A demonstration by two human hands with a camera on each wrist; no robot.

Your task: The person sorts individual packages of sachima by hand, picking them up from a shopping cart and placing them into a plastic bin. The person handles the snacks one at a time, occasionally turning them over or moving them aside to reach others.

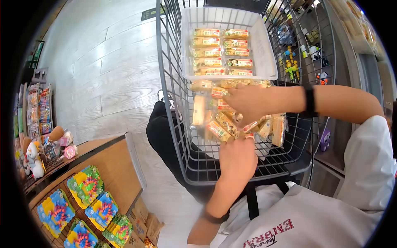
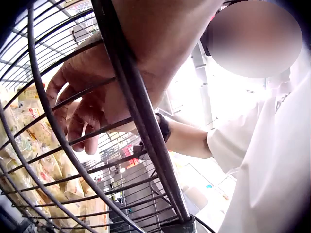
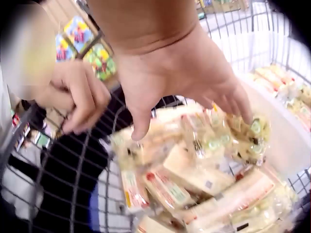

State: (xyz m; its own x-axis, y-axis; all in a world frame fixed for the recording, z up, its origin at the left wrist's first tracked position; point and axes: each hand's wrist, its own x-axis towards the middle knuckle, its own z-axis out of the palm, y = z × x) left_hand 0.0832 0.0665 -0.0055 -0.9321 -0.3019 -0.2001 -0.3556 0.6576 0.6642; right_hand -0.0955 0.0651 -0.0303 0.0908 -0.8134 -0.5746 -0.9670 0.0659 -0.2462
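Observation:
Loose wrapped snack cakes (image 1: 217, 130) in clear film with red and green labels lie jumbled in a black wire shopping cart (image 1: 194, 175). My right hand (image 1: 250, 103) reaches down over the pile. In the right wrist view that hand (image 3: 180, 77) has its thumb spread away from its fingers, and the fingertips are at a packet (image 3: 250, 136) beside the bin wall. My left hand (image 1: 237, 159) is at the near side of the pile. Its fingers hang loosely bent in the left wrist view, behind the wires, with nothing visible in them.
A translucent white bin (image 1: 269, 49) in the cart's far part holds two columns of the same packets, neatly stacked. Shelving with toys (image 1: 291, 68) stands to the right. Colourful toy packs (image 1: 89, 186) hang on a rack at lower left, beside pale floor (image 1: 115, 62).

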